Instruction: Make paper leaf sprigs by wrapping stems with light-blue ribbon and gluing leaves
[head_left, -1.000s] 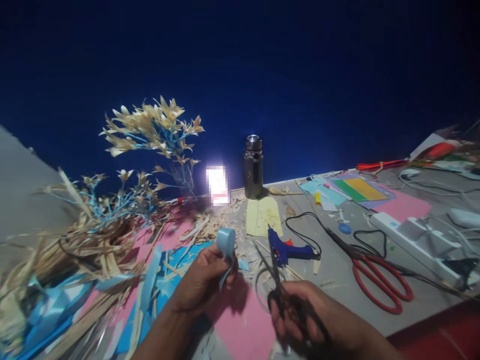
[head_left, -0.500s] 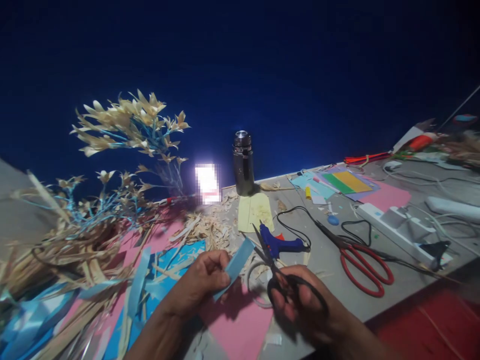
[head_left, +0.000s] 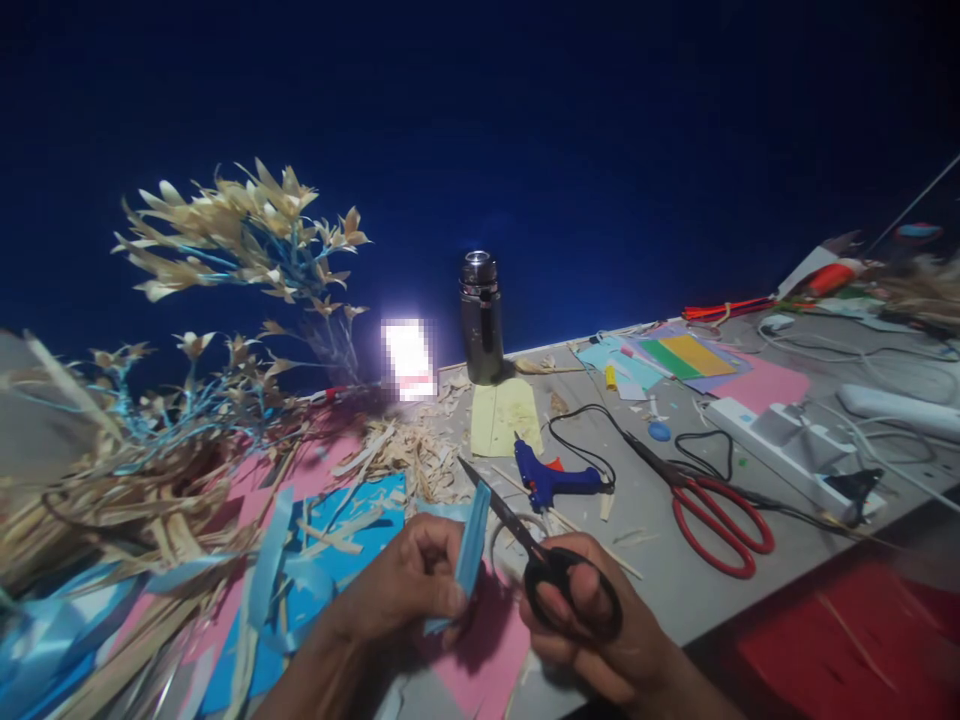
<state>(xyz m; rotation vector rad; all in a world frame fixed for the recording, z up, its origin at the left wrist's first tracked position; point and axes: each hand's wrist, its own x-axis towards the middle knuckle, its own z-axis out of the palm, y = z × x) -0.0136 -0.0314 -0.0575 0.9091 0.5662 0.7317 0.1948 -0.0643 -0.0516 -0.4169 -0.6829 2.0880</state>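
Observation:
My left hand (head_left: pixel 420 575) pinches a short piece of light blue ribbon (head_left: pixel 472 540), which stands up from the fingertips. In my right hand (head_left: pixel 592 610) is a pair of black-handled scissors (head_left: pixel 517 525), with thumb and fingers through the loops. The scissors' blades lie nearly together, their tip behind the top of the ribbon. I cannot tell whether the blades touch it. A blue glue gun (head_left: pixel 559 480) lies just beyond the scissors. Under both hands is a sheet of pink paper (head_left: pixel 487 655).
Red-handled scissors (head_left: pixel 724 525) and a white power strip (head_left: pixel 795 450) lie to the right. A metal flask (head_left: pixel 481 330) stands at the back by a bright, blurred-out patch. Pale husk flowers (head_left: pixel 240 225), husk strips and blue ribbon (head_left: pixel 67 620) crowd the left.
The scissors' blades have closed and swung left to the ribbon's top. The ribbon piece has turned more upright and edge-on in my left hand. The view has shifted slightly.

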